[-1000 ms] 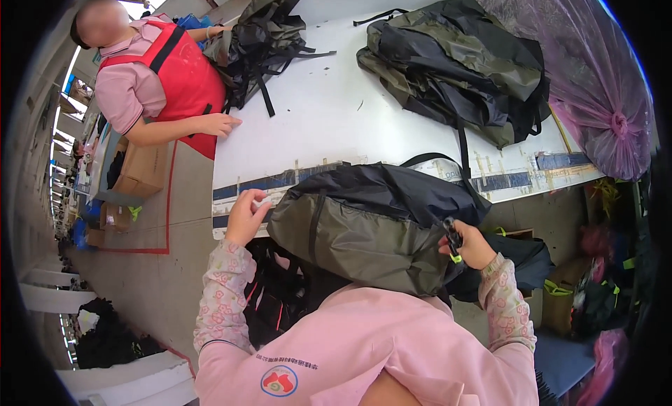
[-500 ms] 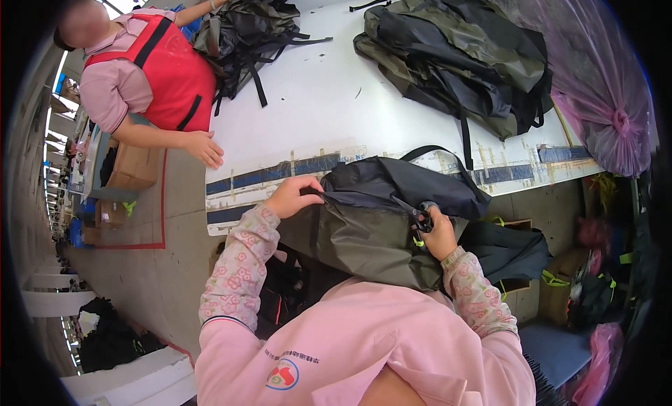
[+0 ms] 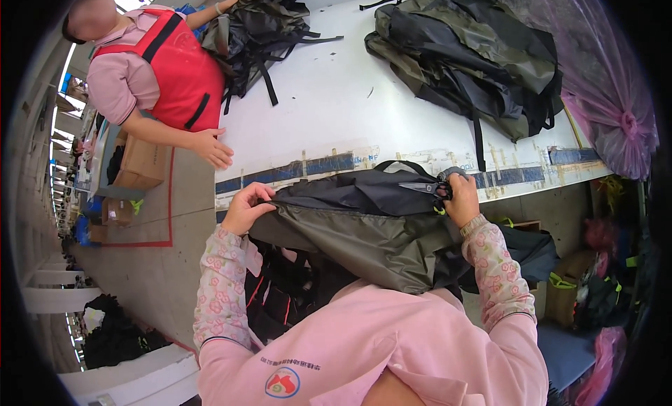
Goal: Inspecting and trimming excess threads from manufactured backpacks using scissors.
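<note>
A backpack of olive and black fabric (image 3: 350, 241) is stretched between my two hands, against the near edge of the table. My left hand (image 3: 246, 208) is closed on its left end, pinching the seam between thumb and fingers. At the right end, my right hand (image 3: 462, 197) is wrapped round the black handles of a pair of scissors (image 3: 420, 187). Their blades point left over the black fabric. Whether the right fingers also grip the cloth, I cannot tell. A black strap loop (image 3: 406, 164) rises from the far side of the bag.
Another olive and black backpack (image 3: 465, 63) lies on the white table (image 3: 315, 119). Across the left end, a co-worker in a red apron (image 3: 178, 63) has one hand at a dark backpack (image 3: 262, 38). A pink plastic bag (image 3: 609, 77) bulges at the far right. Cartons (image 3: 143, 164) stand at left.
My hands have moved apart, left hand leftward and right hand rightward and slightly away, pulling the backpack's seam longer and straighter. The scissors moved with the right hand.
</note>
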{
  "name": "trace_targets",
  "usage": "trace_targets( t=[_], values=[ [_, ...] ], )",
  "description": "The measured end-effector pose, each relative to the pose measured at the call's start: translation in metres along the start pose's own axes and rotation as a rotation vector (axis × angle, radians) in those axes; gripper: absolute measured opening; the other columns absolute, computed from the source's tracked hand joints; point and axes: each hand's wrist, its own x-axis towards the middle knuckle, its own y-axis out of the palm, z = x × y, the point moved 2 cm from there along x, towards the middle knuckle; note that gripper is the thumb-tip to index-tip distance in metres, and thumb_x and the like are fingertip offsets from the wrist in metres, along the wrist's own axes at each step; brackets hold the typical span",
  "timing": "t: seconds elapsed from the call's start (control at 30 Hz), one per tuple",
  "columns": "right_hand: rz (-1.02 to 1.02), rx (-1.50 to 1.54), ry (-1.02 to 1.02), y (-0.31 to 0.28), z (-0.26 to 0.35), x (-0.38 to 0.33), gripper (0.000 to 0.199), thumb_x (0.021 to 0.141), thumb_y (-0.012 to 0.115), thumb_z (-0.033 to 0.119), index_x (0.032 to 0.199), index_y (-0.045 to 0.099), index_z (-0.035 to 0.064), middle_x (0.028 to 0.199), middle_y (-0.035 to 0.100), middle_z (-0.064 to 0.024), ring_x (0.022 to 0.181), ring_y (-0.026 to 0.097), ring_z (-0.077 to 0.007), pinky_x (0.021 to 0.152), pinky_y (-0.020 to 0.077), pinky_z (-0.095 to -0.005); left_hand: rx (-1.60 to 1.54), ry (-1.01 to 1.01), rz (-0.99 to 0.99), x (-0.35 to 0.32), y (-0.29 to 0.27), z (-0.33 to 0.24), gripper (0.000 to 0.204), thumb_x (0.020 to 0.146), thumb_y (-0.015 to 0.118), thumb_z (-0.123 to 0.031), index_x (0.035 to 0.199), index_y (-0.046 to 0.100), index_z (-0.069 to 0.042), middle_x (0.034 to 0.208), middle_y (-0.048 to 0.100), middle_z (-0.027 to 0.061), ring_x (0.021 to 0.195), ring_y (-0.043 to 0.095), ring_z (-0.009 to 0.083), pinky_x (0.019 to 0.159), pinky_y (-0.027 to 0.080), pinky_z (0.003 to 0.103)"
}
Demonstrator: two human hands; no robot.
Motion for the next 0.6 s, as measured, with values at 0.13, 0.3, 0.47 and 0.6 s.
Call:
trace_targets(
  t=[0.13, 0.3, 0.47, 0.6],
  values=[
    [-0.13, 0.221, 0.115, -0.058, 0.012, 0.053, 0.031, 0.067, 0.072, -0.001, 0.093, 0.055, 0.0049, 0.082, 0.064, -0.0121, 0.082, 0.059, -0.0342, 0.074, 0.0455, -0.0395, 0.045, -0.01, -0.052, -0.014, -0.015, 0.014, 0.028, 0.074, 0.069, 0.011, 0.081, 0.05, -0.007, 0.083, 0.05, -0.0035, 0.075, 0.049, 0.0043, 0.07, 0.042, 0.018],
    [-0.351, -0.111, 0.015, -0.118, 0.004, 0.128, 0.035, 0.068, 0.076, 0.004, 0.095, 0.055, 0.0048, 0.086, 0.064, -0.0116, 0.085, 0.062, -0.0324, 0.071, 0.0464, -0.0406, -0.043, -0.038, -0.031, 0.008, 0.008, 0.015, 0.026, 0.076, 0.071, 0.007, 0.081, 0.051, -0.008, 0.081, 0.051, -0.0051, 0.072, 0.048, 0.0026, 0.066, 0.041, 0.018],
    [-0.011, 0.315, 0.166, -0.091, 0.02, 0.107, 0.032, 0.069, 0.075, 0.003, 0.093, 0.055, 0.0022, 0.087, 0.065, -0.0142, 0.086, 0.063, -0.0348, 0.07, 0.0488, -0.0372, 0.017, -0.093, -0.062, 0.027, 0.018, 0.026, 0.017, 0.079, 0.071, 0.001, 0.089, 0.058, -0.005, 0.081, 0.057, -0.0044, 0.073, 0.051, 0.0032, 0.068, 0.043, 0.018],
    [0.36, 0.306, 0.092, -0.031, 0.033, 0.061, 0.032, 0.069, 0.076, 0.008, 0.091, 0.052, 0.0046, 0.087, 0.064, -0.0136, 0.088, 0.061, -0.0335, 0.079, 0.0445, -0.0392, -0.019, -0.143, -0.036, 0.028, 0.017, 0.036, 0.02, 0.08, 0.071, -0.001, 0.095, 0.059, -0.004, 0.085, 0.058, -0.0044, 0.075, 0.052, 0.0031, 0.069, 0.043, 0.018]
  ],
)
